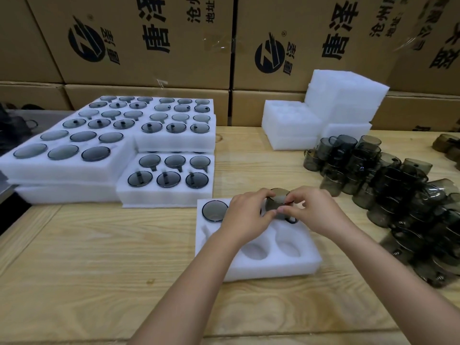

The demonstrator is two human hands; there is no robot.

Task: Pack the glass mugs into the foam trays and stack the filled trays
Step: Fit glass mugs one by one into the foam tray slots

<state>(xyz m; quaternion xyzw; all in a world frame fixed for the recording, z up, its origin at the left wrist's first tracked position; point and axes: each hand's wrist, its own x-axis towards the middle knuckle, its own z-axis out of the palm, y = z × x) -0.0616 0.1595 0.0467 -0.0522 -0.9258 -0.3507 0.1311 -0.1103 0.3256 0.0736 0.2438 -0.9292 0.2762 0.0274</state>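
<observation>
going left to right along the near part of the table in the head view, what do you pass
filled trays → seated mug in the open tray → left hand → held mug, gripped by both hands → right hand → loose mugs in a pile

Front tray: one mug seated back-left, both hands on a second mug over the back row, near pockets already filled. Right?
No. The near pockets are empty, not filled: the head view shows bare foam there. Otherwise as stated: in the front tray the seated mug is back-left, and the left hand and right hand hold the second mug over the back row.
</observation>
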